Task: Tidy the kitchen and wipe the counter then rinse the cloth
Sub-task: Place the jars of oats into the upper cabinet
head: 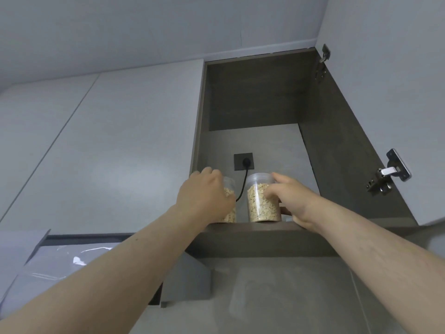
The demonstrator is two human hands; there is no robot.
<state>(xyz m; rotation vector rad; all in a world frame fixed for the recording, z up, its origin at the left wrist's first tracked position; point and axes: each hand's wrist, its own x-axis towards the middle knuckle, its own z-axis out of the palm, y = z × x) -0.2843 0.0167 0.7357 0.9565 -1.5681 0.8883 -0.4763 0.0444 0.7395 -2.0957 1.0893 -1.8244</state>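
Head cam view, looking up into an open wall cabinet (252, 97). Both arms are reaching up to the bottom shelf (252, 235), and there's a clear plastic jar in each hand.

The left hand (207, 196) is wrapped over the left jar (230, 208), with the fingers curled round it so most of the jar is hidden behind the hand. Only a strip of its right side shows, full of pale, oat-looking flakes. The right hand (289, 201) has its fingers curled onto the right side of the right jar (261, 201), thumb down low near the base. That jar is filled with the same flakes to just under the lid.

Both jars stand upright right at the front edge of the shelf. They're side by side with a small gap between them, not touching.

On the back wall behind them is a dark socket (243, 161) with a black plug in it, and the cable (242, 189) drops down through the gap between the jars.

The cabinet door (385, 44) is swung open on the right, with a metal hinge (387, 175) on it and another hinge (322, 60) higher up. The closed doors (108, 141) to the left are plain light grey. There's something glossy (60, 261) at the lower left, but I can't tell what it is.
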